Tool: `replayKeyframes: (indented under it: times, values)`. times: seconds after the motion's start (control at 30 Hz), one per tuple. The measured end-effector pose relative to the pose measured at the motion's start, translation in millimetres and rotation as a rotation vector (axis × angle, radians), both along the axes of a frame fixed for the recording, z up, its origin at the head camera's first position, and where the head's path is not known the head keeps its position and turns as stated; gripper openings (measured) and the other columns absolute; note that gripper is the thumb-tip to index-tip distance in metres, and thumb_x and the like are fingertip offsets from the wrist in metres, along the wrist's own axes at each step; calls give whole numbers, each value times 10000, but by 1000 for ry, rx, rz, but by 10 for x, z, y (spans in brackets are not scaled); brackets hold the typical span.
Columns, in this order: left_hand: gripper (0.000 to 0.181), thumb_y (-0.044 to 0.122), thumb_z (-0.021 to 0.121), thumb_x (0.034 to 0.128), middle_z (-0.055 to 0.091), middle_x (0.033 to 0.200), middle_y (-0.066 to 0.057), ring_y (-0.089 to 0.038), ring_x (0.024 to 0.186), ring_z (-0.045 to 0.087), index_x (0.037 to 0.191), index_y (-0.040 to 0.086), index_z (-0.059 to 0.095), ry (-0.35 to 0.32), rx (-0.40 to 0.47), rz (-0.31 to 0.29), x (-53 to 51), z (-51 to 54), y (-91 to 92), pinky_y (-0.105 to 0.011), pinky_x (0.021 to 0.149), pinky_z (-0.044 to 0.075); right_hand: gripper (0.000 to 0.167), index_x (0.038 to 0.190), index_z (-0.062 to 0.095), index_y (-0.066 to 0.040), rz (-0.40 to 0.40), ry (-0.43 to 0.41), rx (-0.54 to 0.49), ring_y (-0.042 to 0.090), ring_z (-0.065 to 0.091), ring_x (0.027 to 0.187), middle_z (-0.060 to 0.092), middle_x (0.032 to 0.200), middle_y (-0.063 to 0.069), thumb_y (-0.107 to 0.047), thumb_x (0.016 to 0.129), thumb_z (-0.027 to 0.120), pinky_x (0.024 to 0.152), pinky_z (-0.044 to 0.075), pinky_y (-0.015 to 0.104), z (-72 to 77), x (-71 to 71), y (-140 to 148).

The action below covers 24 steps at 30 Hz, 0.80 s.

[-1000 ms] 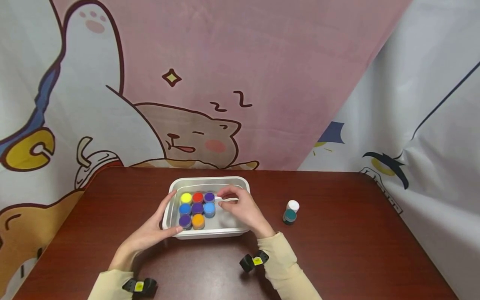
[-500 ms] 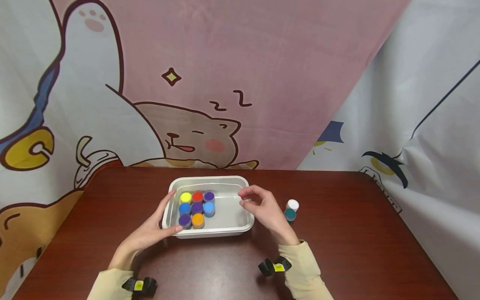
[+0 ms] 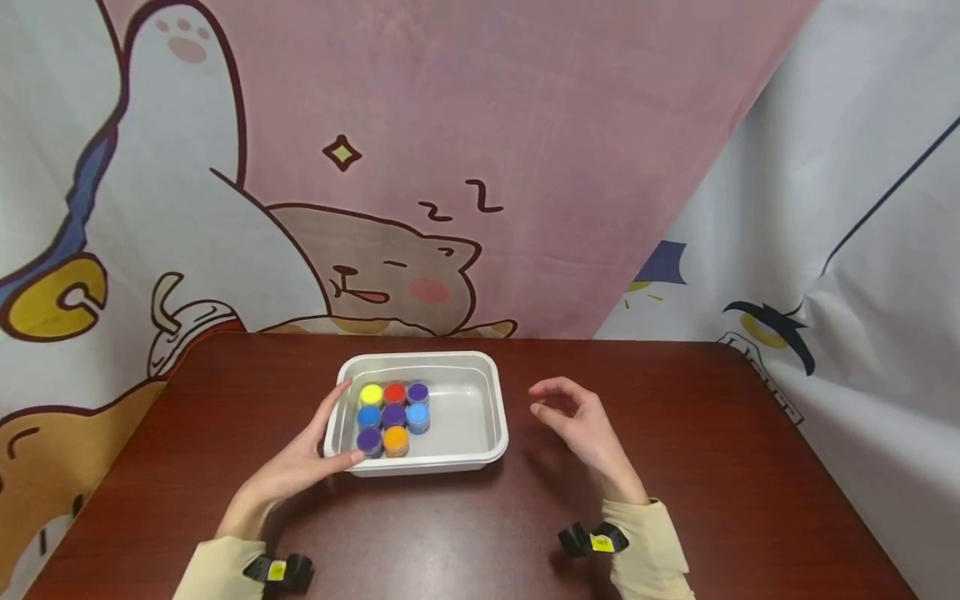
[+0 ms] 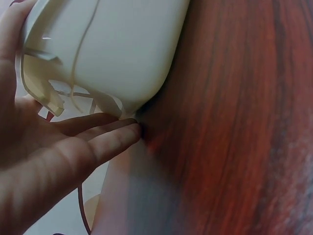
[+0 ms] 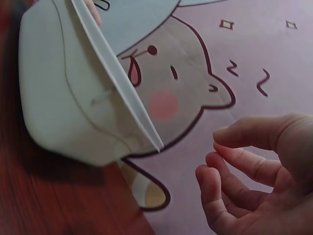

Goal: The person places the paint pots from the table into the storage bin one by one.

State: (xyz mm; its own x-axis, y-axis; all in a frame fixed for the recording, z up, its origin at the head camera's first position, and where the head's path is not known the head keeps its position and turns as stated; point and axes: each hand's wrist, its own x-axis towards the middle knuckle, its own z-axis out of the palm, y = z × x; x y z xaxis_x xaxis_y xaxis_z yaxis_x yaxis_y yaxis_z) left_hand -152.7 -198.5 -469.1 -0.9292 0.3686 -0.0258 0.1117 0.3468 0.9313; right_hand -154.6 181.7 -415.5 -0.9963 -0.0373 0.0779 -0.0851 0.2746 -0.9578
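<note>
A white plastic tray [image 3: 467,425] stands on the table, its left end held by my left hand [image 3: 296,458]. The thumb lies at the front left corner and the fingers at the left side; in the left wrist view, curled fingers reach under the tray. Several small paint jars sit in rows in the tray's left part: yellow [image 3: 372,395], red [image 3: 394,393], blue [image 3: 369,417], light blue [image 3: 417,417], orange [image 3: 396,441] and purple [image 3: 370,442] among them. My right hand [image 3: 588,429] hovers right of the tray, fingers loosely bent, holding nothing.
The brown wooden table [image 3: 450,542] ends at a printed cloth backdrop [image 3: 562,167] behind the tray. The white and teal jars seen earlier at the right are now hidden by my right hand. Each wrist wears a small black camera [image 3: 592,542].
My right hand has left the tray's inside and moved right, over where the white and teal jars stood. My left hand and the jars in the tray have stayed in place.
</note>
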Motion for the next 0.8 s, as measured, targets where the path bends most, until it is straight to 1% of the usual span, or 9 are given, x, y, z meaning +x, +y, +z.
replayKeyframes:
  times: [0.07, 0.17, 0.27, 0.4, 0.47, 0.63, 0.67, 0.8]
  values:
    - [990, 235, 743, 827, 43, 1568, -194, -479, 1374, 108, 1549, 288, 68, -2, -1, 2, -1, 2, 1, -766, 976, 163, 196, 1050, 655, 14, -15, -1, -4, 265, 608, 923, 633, 1048, 199, 23, 855, 671, 721, 502, 254, -20, 11, 61]
    - [991, 241, 745, 824, 48, 1567, -194, -479, 1372, 115, 1548, 292, 70, -2, -6, 5, -1, 6, 3, -764, 975, 177, 196, 1056, 651, 22, -37, -3, 3, 245, 592, 928, 623, 1051, 199, 17, 861, 671, 703, 487, 247, -48, 24, 142]
    - [991, 246, 744, 824, 46, 1567, -194, -480, 1374, 111, 1548, 292, 69, -4, -9, 5, 0, 11, 5, -764, 973, 180, 211, 1079, 639, 34, -53, -13, 5, 266, 579, 955, 613, 1061, 181, 4, 873, 670, 731, 501, 257, -70, 51, 217]
    - [989, 241, 742, 825, 42, 1571, -186, -476, 1379, 100, 1548, 291, 69, -12, -7, 5, 6, 22, 4, -765, 976, 171, 224, 1108, 626, 17, -95, -34, 22, 279, 580, 957, 612, 1070, 148, -15, 888, 661, 731, 530, 296, -102, 104, 312]
    - [991, 241, 743, 824, 44, 1572, -183, -477, 1380, 97, 1548, 294, 69, -16, -10, 7, 9, 26, 2, -765, 976, 171, 226, 1110, 627, 23, -124, -21, 49, 263, 582, 951, 620, 1071, 155, -13, 889, 658, 740, 526, 280, -127, 121, 357]
    - [996, 241, 745, 822, 39, 1575, -175, -480, 1382, 89, 1548, 299, 65, -18, -9, 5, 9, 16, -2, -765, 972, 177, 228, 1106, 631, 35, -188, 25, 146, 238, 577, 960, 630, 1074, 189, -6, 884, 663, 775, 481, 184, -199, 142, 453]
    - [996, 240, 745, 822, 38, 1576, -174, -481, 1382, 89, 1548, 299, 65, -17, -7, 4, 8, 12, -2, -765, 971, 179, 234, 1111, 629, 32, -198, 22, 165, 235, 576, 964, 630, 1078, 182, -9, 883, 666, 781, 476, 177, -209, 145, 467]
    - [995, 234, 745, 824, 35, 1576, -173, -482, 1381, 89, 1547, 302, 66, -15, 0, 3, 3, -2, -3, -765, 970, 181, 261, 1138, 621, 26, -222, -18, 185, 256, 568, 995, 623, 1113, 193, 0, 883, 667, 768, 460, 153, -228, 154, 495]
